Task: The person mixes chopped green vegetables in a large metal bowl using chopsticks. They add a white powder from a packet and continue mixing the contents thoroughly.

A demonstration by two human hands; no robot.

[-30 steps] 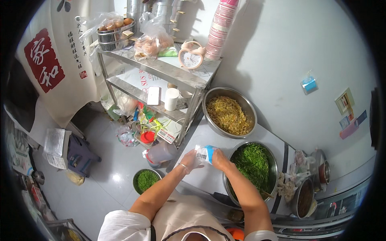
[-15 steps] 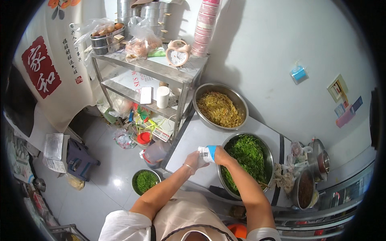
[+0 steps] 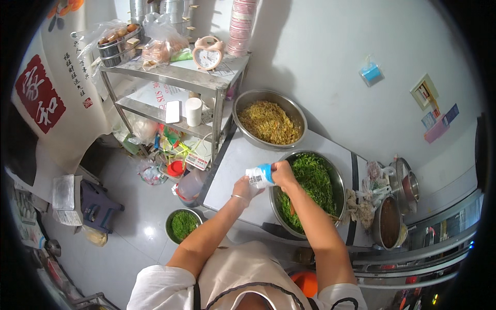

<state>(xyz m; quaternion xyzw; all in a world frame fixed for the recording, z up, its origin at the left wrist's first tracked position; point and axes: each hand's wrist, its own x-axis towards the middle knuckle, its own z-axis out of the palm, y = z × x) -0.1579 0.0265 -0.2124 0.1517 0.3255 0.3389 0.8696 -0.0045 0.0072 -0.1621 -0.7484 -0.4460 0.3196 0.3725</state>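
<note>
Both my hands hold a small white and blue packet (image 3: 260, 176) just left of a large steel bowl (image 3: 340, 206) of chopped green leaves (image 3: 316, 178). My left hand (image 3: 244, 188), with a thin bracelet at the wrist, is closed round the packet's white end. My right hand (image 3: 282, 174) grips its blue end, near the bowl's left rim. The fingertips are partly hidden, and what the packet contains does not show. Behind it stands a second steel bowl (image 3: 304, 124) of yellowish shredded food (image 3: 274, 122).
The bowls stand on a white table (image 3: 227, 178). A metal shelf (image 3: 170, 77) with a clock (image 3: 208, 53) is at the left. A smaller bowl of greens (image 3: 183, 225) sits low, left of my left forearm. Bags (image 3: 369, 206) and a brown-filled pot (image 3: 388, 222) are at the right.
The view has shifted, so the surroundings appear higher and further left. The packet stays in both hands, and more of its printed side now shows between them.
</note>
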